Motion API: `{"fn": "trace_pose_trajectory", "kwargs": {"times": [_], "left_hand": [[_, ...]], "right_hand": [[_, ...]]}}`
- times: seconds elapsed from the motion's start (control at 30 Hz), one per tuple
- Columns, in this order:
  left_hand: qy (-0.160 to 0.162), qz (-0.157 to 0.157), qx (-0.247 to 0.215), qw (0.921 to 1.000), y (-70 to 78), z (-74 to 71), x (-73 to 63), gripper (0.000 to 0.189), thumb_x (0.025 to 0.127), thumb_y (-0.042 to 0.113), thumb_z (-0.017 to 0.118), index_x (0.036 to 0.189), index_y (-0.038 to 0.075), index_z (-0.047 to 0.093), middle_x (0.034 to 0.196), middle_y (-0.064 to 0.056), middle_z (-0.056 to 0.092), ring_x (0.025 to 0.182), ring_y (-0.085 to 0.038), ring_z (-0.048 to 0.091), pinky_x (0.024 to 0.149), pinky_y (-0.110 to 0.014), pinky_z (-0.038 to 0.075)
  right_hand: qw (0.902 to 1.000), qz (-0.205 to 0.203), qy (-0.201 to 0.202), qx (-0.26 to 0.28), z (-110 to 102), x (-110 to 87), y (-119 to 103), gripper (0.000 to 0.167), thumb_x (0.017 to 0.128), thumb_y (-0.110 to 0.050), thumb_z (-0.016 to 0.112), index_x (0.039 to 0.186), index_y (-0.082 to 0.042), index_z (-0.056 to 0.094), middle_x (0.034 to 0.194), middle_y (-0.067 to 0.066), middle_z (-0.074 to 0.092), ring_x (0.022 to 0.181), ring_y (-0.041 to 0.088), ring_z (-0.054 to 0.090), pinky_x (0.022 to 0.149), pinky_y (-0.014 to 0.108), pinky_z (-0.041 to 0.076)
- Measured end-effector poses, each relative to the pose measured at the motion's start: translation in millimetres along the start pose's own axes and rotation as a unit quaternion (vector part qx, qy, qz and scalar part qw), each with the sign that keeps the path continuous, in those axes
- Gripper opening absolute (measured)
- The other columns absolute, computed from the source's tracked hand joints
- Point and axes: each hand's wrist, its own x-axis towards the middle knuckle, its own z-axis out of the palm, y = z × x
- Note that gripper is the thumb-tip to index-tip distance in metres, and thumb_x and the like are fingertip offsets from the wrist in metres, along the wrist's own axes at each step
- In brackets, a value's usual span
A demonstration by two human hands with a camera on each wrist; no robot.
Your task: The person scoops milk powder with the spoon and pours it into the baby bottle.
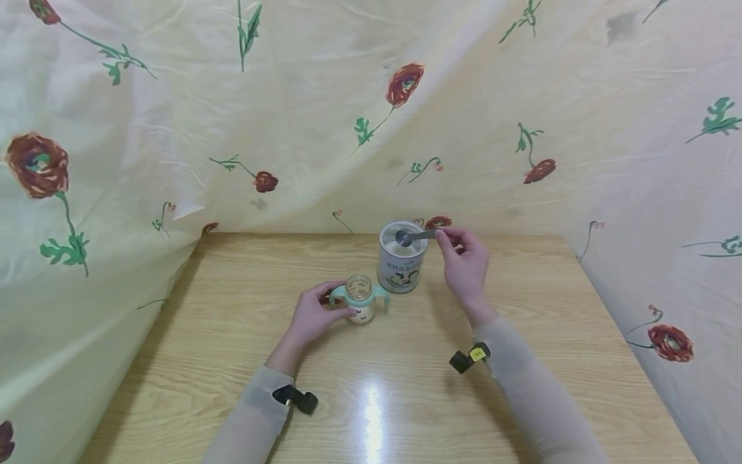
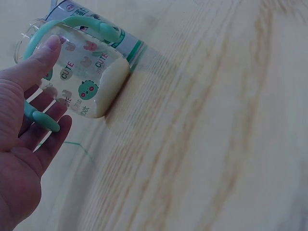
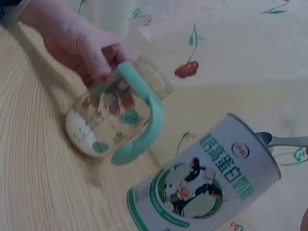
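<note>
A clear baby bottle with mint-green handles stands uncapped on the table. My left hand holds it from the left, thumb on its near side and fingers round behind by one handle. Pale whitish contents show at the base of the bottle in the left wrist view. Just behind it to the right stands a milk powder can with a cow on its label. With thumb and fingertips, my right hand pinches the handle of a grey scoop. The scoop's bowl is at the top of the can.
Both things stand on a light wooden table. A cream cloth printed with red flowers hangs behind the table and along its sides. Each forearm wears a black strap with a small camera.
</note>
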Motion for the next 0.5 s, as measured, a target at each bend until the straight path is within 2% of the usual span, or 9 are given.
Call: {"fn": "trace_pose_trajectory", "kwargs": {"times": [0.13, 0.27, 0.5], "left_hand": [[0.001, -0.002, -0.002, 1.0000, 0.7, 0.3, -0.2, 0.057, 0.079, 0.017, 0.098, 0.131, 0.018, 0.076, 0.120, 0.006, 0.076, 0.106, -0.021, 0.067, 0.098, -0.046, 0.055], [0.001, -0.005, -0.004, 1.0000, 0.3, 0.4, 0.2, 0.056, 0.079, 0.018, 0.098, 0.131, 0.018, 0.076, 0.120, 0.006, 0.076, 0.107, -0.021, 0.067, 0.098, -0.047, 0.055], [0.003, -0.013, -0.008, 0.9999, 1.2, 0.2, -0.2, 0.057, 0.079, 0.017, 0.097, 0.132, 0.017, 0.076, 0.125, 0.004, 0.076, 0.112, -0.020, 0.067, 0.101, -0.045, 0.055]], "right_hand": [[0.9984, -0.037, -0.020, -0.038, 0.1, 2.7, 6.5, 0.018, 0.100, -0.012, 0.078, 0.108, 0.003, 0.076, 0.092, 0.009, 0.070, 0.081, 0.011, 0.057, 0.068, 0.021, 0.045], [0.9922, -0.094, -0.035, -0.073, 1.6, 6.0, 11.8, 0.016, 0.099, -0.010, 0.079, 0.107, 0.003, 0.076, 0.095, 0.016, 0.071, 0.087, 0.015, 0.056, 0.069, 0.021, 0.043], [0.9678, -0.210, -0.052, -0.130, 4.1, 13.8, 15.6, 0.013, 0.096, -0.008, 0.081, 0.103, 0.002, 0.079, 0.090, 0.017, 0.076, 0.083, 0.029, 0.057, 0.068, 0.027, 0.038]]}}
